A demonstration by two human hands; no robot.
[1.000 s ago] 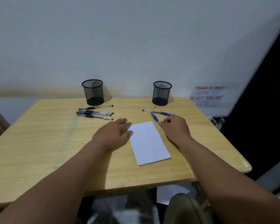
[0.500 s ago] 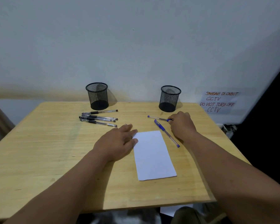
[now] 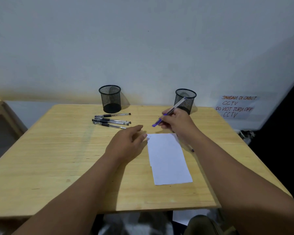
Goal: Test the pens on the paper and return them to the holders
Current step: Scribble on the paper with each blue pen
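Note:
My right hand [image 3: 177,122] grips a blue pen [image 3: 170,111], lifted off the table with its blue cap end pointing down-left, just beyond the top edge of the white paper [image 3: 168,158]. My left hand [image 3: 127,143] rests flat on the wooden table [image 3: 58,158], fingertips touching the paper's top-left corner. A second blue pen [image 3: 191,149] lies mostly hidden under my right forearm. Several black pens [image 3: 111,121] lie in front of the left mesh holder [image 3: 110,98]. The right mesh holder [image 3: 185,100] stands behind my right hand.
A white wall rises behind the table with a handwritten CCTV notice [image 3: 236,106] at the right. A wooden piece of furniture [image 3: 0,119] stands to the left. A sheet of paper [image 3: 188,216] lies on the floor below the front edge.
My right hand closed on one blue pen near the right holder and lifted it off the table. The left hand stayed at the paper's corner.

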